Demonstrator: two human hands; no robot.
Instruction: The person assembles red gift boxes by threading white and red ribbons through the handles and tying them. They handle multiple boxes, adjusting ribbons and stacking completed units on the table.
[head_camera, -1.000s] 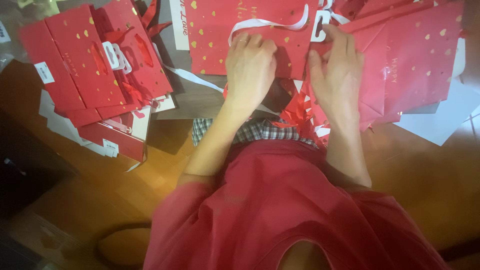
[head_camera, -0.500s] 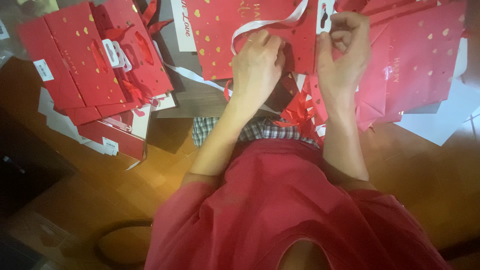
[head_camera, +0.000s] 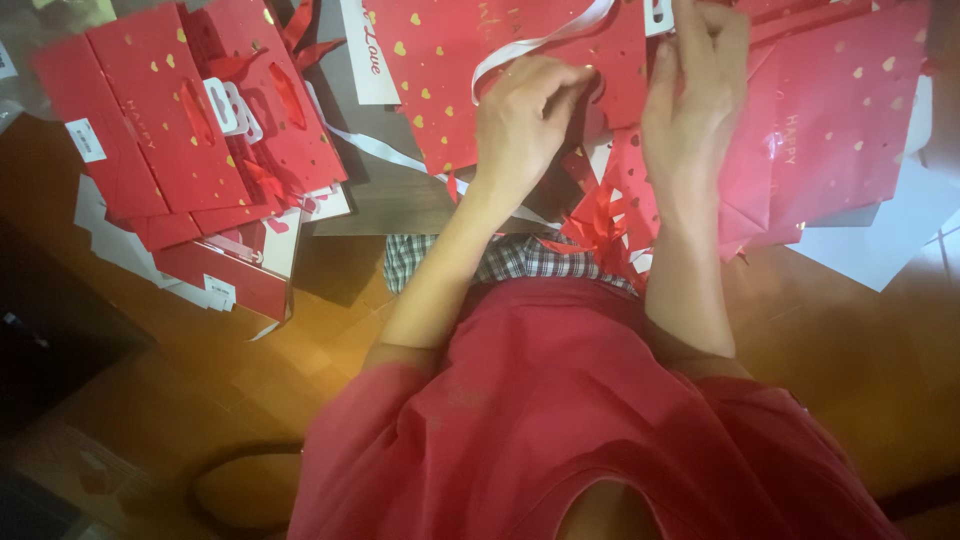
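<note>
A flat red paper gift bag (head_camera: 450, 70) with gold hearts lies in front of me. A white ribbon (head_camera: 535, 42) loops across its top. My left hand (head_camera: 520, 120) rests on the bag with its fingers curled around the ribbon. My right hand (head_camera: 695, 90) is raised at the bag's upper right, fingers closed on the ribbon's other end near a white tag (head_camera: 660, 12). Red ribbon scraps (head_camera: 600, 225) lie below the hands.
A pile of folded red gift bags (head_camera: 190, 140) with white tags sits at the left on white sheets. More red bags (head_camera: 830, 130) lie at the right over white paper (head_camera: 880, 240). The floor is brown wood (head_camera: 860, 340). My red garment fills the lower middle.
Both hands have moved upward along the bag. The right hand has lifted the ribbon end higher, and the ribbon loop has been drawn tighter across the bag's top.
</note>
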